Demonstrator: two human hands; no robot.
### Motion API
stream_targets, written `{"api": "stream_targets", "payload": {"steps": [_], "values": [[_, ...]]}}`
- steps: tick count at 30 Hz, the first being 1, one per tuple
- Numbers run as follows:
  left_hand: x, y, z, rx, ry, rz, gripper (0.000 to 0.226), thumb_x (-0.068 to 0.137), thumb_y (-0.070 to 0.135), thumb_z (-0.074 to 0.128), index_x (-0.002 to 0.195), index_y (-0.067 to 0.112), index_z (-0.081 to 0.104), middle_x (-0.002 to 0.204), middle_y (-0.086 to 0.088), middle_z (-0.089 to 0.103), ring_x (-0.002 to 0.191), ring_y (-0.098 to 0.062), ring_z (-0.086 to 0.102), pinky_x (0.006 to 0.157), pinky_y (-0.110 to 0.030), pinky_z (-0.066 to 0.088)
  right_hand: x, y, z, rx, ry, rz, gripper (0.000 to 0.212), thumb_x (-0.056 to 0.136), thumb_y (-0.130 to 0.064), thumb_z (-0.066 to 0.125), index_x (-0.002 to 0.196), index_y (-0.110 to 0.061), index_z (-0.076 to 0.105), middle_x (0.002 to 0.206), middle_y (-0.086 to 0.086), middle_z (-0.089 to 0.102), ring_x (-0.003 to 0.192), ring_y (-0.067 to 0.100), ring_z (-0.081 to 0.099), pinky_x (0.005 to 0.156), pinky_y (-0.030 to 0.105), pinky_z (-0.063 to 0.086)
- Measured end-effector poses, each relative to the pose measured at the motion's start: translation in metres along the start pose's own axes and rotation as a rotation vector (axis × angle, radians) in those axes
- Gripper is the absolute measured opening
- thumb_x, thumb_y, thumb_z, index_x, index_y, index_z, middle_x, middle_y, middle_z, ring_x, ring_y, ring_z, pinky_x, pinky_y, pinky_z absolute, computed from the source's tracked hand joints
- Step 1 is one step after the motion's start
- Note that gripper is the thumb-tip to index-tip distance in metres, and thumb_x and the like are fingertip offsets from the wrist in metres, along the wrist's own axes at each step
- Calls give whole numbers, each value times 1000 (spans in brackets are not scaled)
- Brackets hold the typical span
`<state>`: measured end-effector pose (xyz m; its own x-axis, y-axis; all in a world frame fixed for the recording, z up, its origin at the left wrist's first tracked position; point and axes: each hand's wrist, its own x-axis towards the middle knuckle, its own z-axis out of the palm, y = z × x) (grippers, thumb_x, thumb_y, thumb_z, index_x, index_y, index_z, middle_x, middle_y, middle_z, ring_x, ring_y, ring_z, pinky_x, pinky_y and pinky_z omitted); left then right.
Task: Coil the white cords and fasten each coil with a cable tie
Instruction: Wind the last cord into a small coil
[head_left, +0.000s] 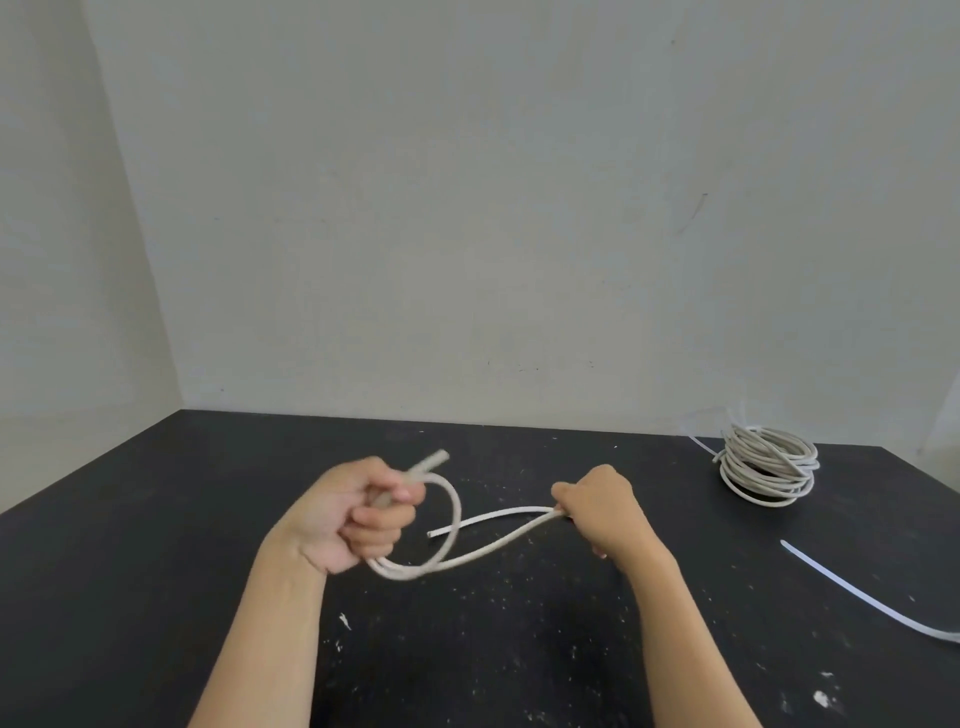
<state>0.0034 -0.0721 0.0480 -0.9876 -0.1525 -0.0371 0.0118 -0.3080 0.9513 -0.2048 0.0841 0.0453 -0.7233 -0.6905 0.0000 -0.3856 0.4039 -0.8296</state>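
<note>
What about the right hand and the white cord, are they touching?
Touching. The head view shows the right hand curled round the white cord where two strands meet; the left hand grips the looped part.

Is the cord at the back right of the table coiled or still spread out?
Coiled: the cord lies in stacked loops on the table. A pale strip juts from its left; whether it is tied, cannot tell.
</note>
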Motion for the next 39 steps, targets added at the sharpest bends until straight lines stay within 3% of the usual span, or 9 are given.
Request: {"api": "stream_targets", "payload": {"steps": [4, 7, 11, 15, 21, 25, 30, 35, 39], "values": [[21, 1, 49, 561, -19, -361, 17, 80, 19, 42, 65, 17, 49, 40, 10, 31, 32, -2, 17, 37, -16, 9, -7, -19, 2, 164, 129, -19, 15, 79, -16, 56, 68, -8, 49, 56, 5, 36, 50, 19, 25, 47, 27, 26], [41, -13, 64, 725, 192, -494, 16, 87, 14, 34, 77, 15, 46, 46, 9, 36, 34, -3, 21, 38, -16, 13, -22, -40, -1, 309, -13, -27, 20, 75, -13, 62, 59, -3, 54, 44, 1, 40, 37, 15, 31, 40, 22, 32], [44, -15, 55, 301, 424, -280, 12, 85, 15, 33, 77, 13, 42, 53, 4, 34, 40, -6, 22, 39, -18, 16, -38, -53, 1, 295, -292, -144, 18, 80, -5, 62, 63, -1, 60, 45, 2, 48, 36, 12, 43, 42, 24, 44], [39, -13, 39, -96, 509, 53, 17, 83, 23, 31, 74, 12, 40, 57, 0, 31, 44, -11, 29, 47, -25, 25, -41, -53, 14, 210, -477, -289, 24, 88, -25, 65, 78, -3, 66, 57, 4, 60, 48, 13, 57, 54, 24, 52], [31, -11, 10, -421, 832, 421, 26, 95, 11, 29, 71, 12, 39, 65, -6, 45, 60, -17, 47, 59, -28, 38, -26, -27, 24, -267, -704, -290, 40, 99, -44, 41, 98, -16, 70, 85, 9, 74, 76, 10, 65, 85, 23, 48], [25, -17, 5, -678, 678, 427, 18, 79, 13, 34, 62, 16, 39, 44, 5, 32, 34, -10, 29, 41, -23, 28, -18, -9, 28, 22, -662, -126, 43, 99, -42, 42, 106, -10, 70, 96, 7, 72, 89, 12, 64, 87, 28, 52], [39, -26, 30, -578, 320, 206, 22, 54, 5, 64, 49, 15, 44, 39, 9, 16, 32, -7, 6, 32, -13, 13, -21, -35, 51, 622, -284, 13, 32, 96, -39, 51, 94, -10, 66, 104, 14, 68, 97, 25, 66, 87, 38, 55], [46, -32, 35, -564, -1, 112, 21, 64, 9, 68, 55, 11, 49, 42, 5, 20, 31, -11, 16, 35, -16, 20, -29, -41, 43, 675, -339, 74, 43, 89, -49, 57, 75, -10, 70, 63, 4, 64, 57, 20, 57, 56, 28, 50], [46, -34, 38, -480, 207, 141, 21, 66, 15, 55, 48, 14, 43, 37, 7, 19, 26, -8, 14, 33, -13, 19, -28, -45, 47, 626, -204, 55, 37, 90, -36, 56, 62, -12, 58, 46, -4, 42, 41, 11, 36, 44, 24, 36]]}}
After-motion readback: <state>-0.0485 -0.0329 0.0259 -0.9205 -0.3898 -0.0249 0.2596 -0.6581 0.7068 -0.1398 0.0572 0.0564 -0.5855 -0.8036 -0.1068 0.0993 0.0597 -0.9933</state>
